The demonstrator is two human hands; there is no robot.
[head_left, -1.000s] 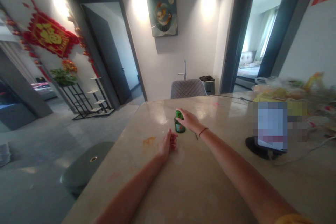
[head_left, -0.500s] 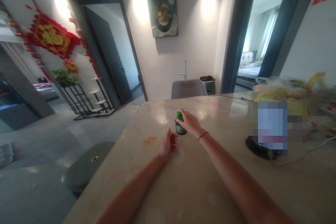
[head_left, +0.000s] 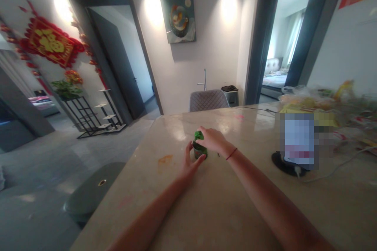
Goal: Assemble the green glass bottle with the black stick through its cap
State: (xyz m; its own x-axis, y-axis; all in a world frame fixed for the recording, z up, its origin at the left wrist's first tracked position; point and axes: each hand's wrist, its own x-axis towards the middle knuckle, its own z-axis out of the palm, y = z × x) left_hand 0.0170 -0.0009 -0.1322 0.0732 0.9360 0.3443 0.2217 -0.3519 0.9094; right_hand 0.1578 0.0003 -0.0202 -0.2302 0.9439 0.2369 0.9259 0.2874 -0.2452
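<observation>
- The green bottle is over the table, well in from the left edge and nearer the far edge than the near part of the tabletop; it looks roughly upright, and whether its base rests on the surface is hard to tell.
- The right hand comes over the bottle from the right, thumb and fingers closed round its upper part, just below or at the bright green top; a thin red band circles that wrist.
- The left hand is at the bottle's lower part, fingers along the left side and thumb across the near side, spread apart around it; whether they press on it I cannot tell.
- An orange stain marks the table between the left hand and the left edge.
- Toward the right side of the table, a blurred-out screen stands at a black round base, with a white cable running off to the right.
- Plastic bags lie heaped toward the far right corner.
- A grey chair stands beyond the far edge, and a green stool beside the left edge.
</observation>
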